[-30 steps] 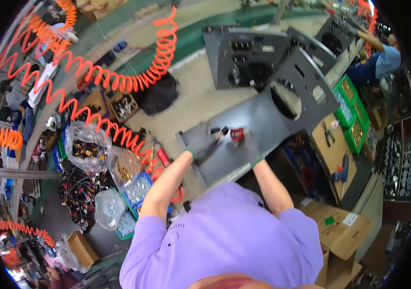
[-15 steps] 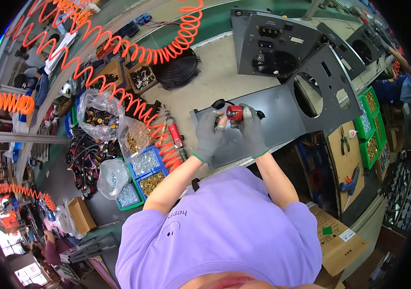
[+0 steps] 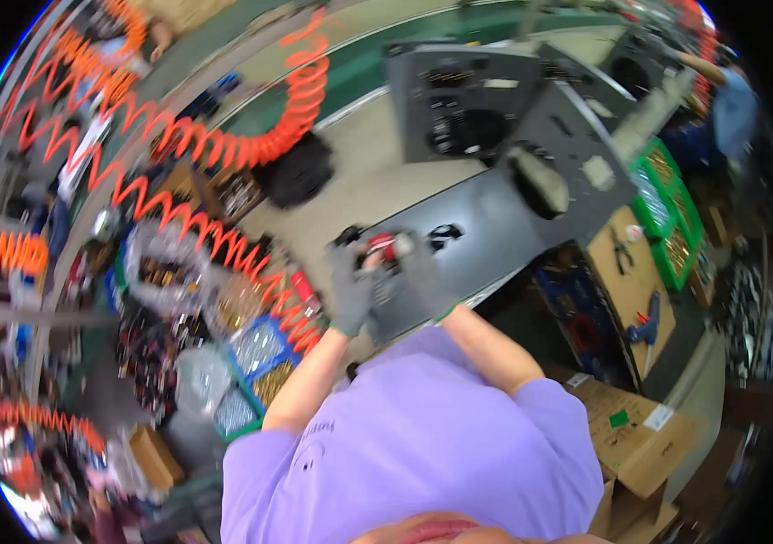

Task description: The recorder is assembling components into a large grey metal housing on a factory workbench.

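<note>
- Red part (image 3: 382, 246) is held up between the two gloved hands, over the left end of a flat grey panel (image 3: 495, 227) and close to its near-left corner area.
- Since half a second ago, the red part has been brought leftward along the panel, and both hands have been shifted with it; a dark piece (image 3: 445, 234) that was partly covered by the right hand (image 3: 427, 281) is now left uncovered, to the right of that hand.
- By this shift, the handling seems to be centred on the panel's left end, with the red part not yet set down, as far as can be judged.
- The fingers of the right hand appear to be closed on the red part from its right side, though they are blurred.
- The left hand (image 3: 350, 286) is kept just beside the red part, near a black piece (image 3: 347, 236); whether anything is gripped by its fingers cannot be told.
- The red part's long axis seems to be laid roughly left to right; which end is the front cannot be made out.
- The panel is angled from lower left to upper right, toward a plate with a round hole (image 3: 586, 199).
</note>
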The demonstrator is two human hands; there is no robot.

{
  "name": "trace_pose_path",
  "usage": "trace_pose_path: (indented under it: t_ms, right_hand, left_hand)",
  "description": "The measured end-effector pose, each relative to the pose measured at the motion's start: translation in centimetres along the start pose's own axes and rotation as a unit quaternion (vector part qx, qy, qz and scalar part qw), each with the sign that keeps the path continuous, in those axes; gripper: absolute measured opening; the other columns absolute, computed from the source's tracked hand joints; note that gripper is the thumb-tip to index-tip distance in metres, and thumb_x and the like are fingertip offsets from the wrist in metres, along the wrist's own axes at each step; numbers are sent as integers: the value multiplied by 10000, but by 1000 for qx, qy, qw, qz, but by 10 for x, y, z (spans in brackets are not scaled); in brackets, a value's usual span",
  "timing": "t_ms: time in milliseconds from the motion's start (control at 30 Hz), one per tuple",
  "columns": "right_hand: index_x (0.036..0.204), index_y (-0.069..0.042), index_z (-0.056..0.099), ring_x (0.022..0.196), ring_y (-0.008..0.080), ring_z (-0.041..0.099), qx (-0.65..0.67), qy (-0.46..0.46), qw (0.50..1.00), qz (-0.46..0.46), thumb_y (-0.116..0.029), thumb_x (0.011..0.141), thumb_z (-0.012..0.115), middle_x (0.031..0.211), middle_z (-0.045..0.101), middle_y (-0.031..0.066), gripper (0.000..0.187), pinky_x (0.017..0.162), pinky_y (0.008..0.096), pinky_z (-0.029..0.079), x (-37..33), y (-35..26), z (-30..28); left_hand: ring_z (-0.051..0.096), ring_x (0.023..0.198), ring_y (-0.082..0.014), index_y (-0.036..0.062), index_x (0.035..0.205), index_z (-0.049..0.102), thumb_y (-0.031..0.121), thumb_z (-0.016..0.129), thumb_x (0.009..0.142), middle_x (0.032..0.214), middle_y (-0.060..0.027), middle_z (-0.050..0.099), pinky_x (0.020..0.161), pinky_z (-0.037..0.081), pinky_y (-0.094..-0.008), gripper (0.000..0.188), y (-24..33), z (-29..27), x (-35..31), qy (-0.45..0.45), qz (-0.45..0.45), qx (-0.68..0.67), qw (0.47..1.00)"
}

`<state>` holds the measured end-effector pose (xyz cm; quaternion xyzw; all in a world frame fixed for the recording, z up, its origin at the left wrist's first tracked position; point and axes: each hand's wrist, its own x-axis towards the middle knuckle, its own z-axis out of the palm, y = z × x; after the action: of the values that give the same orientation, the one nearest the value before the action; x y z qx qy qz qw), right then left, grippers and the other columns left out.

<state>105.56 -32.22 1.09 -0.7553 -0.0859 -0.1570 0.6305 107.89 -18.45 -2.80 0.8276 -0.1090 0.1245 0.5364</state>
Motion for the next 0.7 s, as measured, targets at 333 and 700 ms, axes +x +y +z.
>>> trace_pose_path:
  t_ms: [333,700]
  right_hand:
    - [1080,-35,507,727,86,520,142,87,973,159,-255,964,429,885,550,36,261,643,244,456,-6,41,32]
    - [1151,-38,483,830,103,524,195,31,957,211,-209,963,411,963,542,71,264,739,255,454,0,17,27]
  left_hand:
    - [502,812,-145,-2,1012,545,33,559,853,883,-58,495,753,425,-277,164,-15,-6,-1,-14,-35,-79,996]
    - [510,826,-165,-10,935,525,24,523,849,921,-85,510,739,419,-277,93,-15,-13,5,-33,-54,-96,993]
